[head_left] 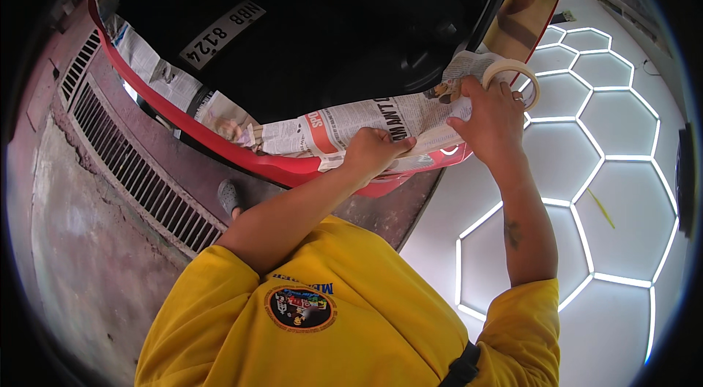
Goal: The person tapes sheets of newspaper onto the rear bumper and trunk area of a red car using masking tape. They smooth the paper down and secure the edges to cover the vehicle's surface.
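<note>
My right hand [492, 120] grips a roll of cream masking tape [535, 90], with the ring standing out past its fingers. My left hand [372, 153] is closed, thumb and finger pressed at the lower edge of the newspaper [351, 120], where a pale strip of tape stretches toward the right hand. The newspaper sheets line the rim of a red car's open rear, lying along the red bumper edge [282, 167]. Another piece of paper bunches up beside the right hand's fingers. What lies under the left fingers is partly hidden.
Inside the dark opening rests a licence plate [222, 34]. At the left a metal floor grate [139, 153] runs through worn concrete. A grey clog [229, 196] shows below the bumper. Glowing hexagon light strips [602, 156] cover the white surface at the right.
</note>
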Available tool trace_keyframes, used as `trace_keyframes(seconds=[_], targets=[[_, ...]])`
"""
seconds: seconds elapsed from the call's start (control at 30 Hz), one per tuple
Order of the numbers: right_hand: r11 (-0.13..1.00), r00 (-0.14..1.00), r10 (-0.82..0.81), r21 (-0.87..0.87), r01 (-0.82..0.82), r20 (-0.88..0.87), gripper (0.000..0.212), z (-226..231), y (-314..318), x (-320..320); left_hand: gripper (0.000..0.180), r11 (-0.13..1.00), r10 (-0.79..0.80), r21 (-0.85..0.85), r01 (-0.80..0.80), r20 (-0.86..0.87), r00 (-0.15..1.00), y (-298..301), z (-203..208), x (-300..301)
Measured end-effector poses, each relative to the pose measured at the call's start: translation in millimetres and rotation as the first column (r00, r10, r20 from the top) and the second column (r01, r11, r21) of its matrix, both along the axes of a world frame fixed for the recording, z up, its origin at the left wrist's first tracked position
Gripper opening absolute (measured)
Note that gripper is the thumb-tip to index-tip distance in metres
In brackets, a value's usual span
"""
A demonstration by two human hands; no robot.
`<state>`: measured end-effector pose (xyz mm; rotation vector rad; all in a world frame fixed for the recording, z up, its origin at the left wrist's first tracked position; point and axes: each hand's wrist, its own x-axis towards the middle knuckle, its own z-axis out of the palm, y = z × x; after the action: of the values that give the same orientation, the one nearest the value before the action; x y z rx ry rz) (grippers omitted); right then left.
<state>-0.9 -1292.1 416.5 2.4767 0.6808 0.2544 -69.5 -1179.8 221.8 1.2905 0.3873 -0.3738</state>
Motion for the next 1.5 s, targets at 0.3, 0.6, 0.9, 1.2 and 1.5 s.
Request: trace_keyframes(seconds=[0.3,0.6,0.9,1.2,1.5], targets=[[0.475,0.917,0.289,0.873,0.112,-0.275,0.060,-45,-48,-136,0.034,0.957,-0.178,0.262,0.123,0.197,0.964,55,-102,-99],[0.196,0.302,0.500,0.446,0.873,-0.811,0.109,-140,-18,-163,0.033,0.981,0.014,0.171,-0.091,0.407,0.914,80,-48,-142],[0.458,0.473,0.485,0.675,0.579,-0.735,0.106,-147,-19,-164,0.049,0.939,-0.111,0.323,-0.119,0.611,0.784,71,-22,-142],[0.697,0.384,0.542,0.655,0.292,-0.748,0.101,-157,-51,-153,0.055,0.925,0.186,0.183,-0.333,0.546,0.817,13,-46,-174],[0.735,0.133,0.613,0.624,0.263,-0.778,0.097,-179,-65,-173,0.054,0.839,0.305,0.334,-0.430,0.367,0.879,-15,-39,-241]])
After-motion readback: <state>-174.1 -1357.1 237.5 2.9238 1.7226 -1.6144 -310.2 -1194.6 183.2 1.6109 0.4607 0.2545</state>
